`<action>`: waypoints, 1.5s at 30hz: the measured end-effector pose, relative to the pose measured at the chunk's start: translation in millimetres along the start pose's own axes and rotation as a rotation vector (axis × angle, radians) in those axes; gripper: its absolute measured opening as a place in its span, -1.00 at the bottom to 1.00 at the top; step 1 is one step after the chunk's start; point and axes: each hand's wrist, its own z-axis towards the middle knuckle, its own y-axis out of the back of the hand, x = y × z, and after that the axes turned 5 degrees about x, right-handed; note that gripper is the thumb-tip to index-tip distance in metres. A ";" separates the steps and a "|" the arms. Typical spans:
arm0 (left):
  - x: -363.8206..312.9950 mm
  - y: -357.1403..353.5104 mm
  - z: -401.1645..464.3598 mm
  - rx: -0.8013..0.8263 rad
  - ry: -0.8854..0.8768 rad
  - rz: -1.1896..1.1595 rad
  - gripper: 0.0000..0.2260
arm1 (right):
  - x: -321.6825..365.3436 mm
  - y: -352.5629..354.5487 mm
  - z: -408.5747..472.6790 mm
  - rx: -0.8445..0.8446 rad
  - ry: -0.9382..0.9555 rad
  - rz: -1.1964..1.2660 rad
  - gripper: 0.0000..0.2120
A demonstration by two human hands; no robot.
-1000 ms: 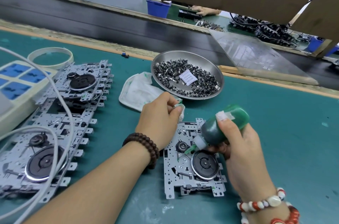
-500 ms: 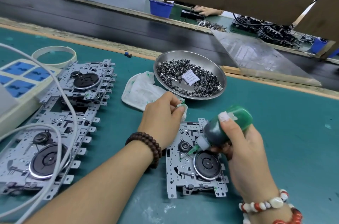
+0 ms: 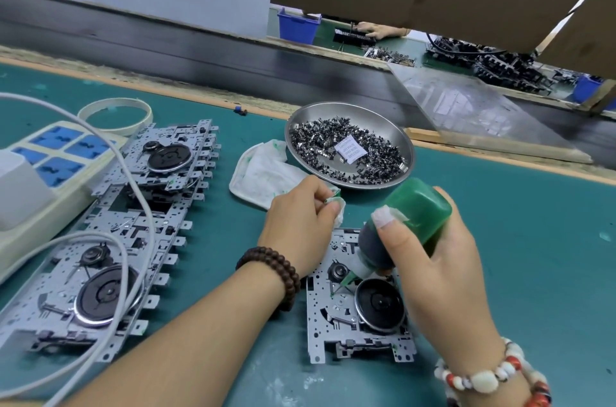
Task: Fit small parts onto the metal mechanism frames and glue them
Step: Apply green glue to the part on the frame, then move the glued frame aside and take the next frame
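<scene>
Nozzle of green glue bottle (image 3: 405,226) tilted down-left, tip touching metal frame (image 3: 356,303) at lower centre of frame, just left of black round wheel (image 3: 380,303). Bottle's long axis ran upper right to lower left. Right hand (image 3: 436,260) wrapped round bottle, forefinger along its side. Left hand (image 3: 300,223) nearer frame's top edge, fingers curled, pinching stained white cloth scrap (image 3: 336,206). Dish of small parts (image 3: 350,145) close behind, upper centre. Finished frames (image 3: 110,240) stacked at left, under white cable (image 3: 140,193). Teal table (image 3: 533,256) open at right. Likely step: gluing.
</scene>
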 end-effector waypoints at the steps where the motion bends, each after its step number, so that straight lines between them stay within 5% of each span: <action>1: 0.1 0.0 0.1 0.001 -0.001 0.002 -0.79 | 1.2 -0.3 0.5 0.017 0.027 -0.022 -0.80; 5: -0.2 0.8 -0.8 -0.014 0.000 0.011 -0.79 | -0.4 0.6 -1.4 0.012 -0.029 0.058 -0.81; 12: -4.6 13.5 -5.2 -0.160 -0.024 0.022 -0.84 | -15.4 39.8 2.3 -0.359 -0.468 0.813 -0.73; 18: -22.2 44.7 -13.6 -0.251 -0.116 -0.141 -0.78 | -16.6 60.3 -0.3 -0.305 -0.695 1.136 -0.67; 23: -4.9 49.8 -42.2 0.028 0.035 0.177 -0.87 | -27.2 56.0 -5.6 -0.107 -0.669 0.981 -0.65; 26: 0.0 46.7 -53.1 0.171 0.122 0.164 -0.88 | -32.4 46.5 -9.5 -0.053 -0.493 0.493 -0.84; 32: -5.2 41.9 -55.0 0.305 0.239 0.101 -0.77 | -38.2 42.6 -16.1 0.059 -0.430 -0.121 -0.69; 36: -3.7 40.4 -50.6 0.351 0.259 0.087 -0.80 | -33.9 44.7 -23.8 0.041 -0.489 -0.199 -0.55; 39: -5.0 39.2 -52.1 0.313 0.253 0.046 -0.81 | -23.5 49.5 -40.2 -0.099 -0.606 -0.101 -0.84; 45: -18.4 41.4 -53.9 0.313 0.257 0.015 -0.81 | -2.3 29.3 -59.6 0.163 -0.783 0.131 -0.88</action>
